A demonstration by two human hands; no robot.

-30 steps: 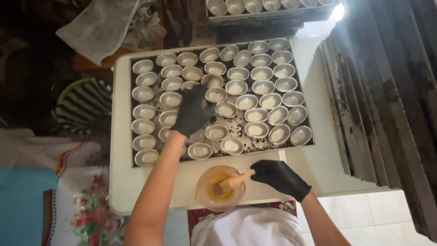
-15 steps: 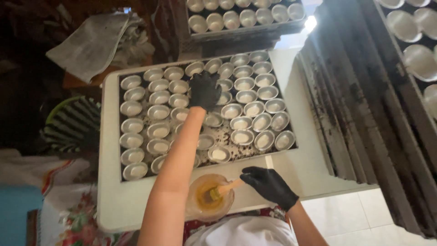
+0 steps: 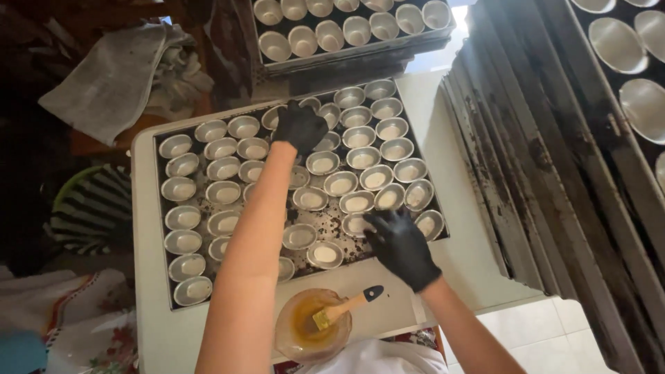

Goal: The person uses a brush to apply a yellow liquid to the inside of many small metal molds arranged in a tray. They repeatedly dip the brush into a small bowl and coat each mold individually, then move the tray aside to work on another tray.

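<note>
Head view: left hand (image 3: 300, 127) grip, right hand (image 3: 400, 244) grip both loose atop tin cups (image 3: 360, 177).

A white surface (image 3: 149, 332) stands over a pale tiled floor (image 3: 554, 339). To the right, dark, stained metal sheets (image 3: 512, 173) lean in a stack (edges rusty-looking). At upper left a grey cloth (image 3: 111, 76) lies crumpled in shadow; bright daylight glares at the top.
</note>
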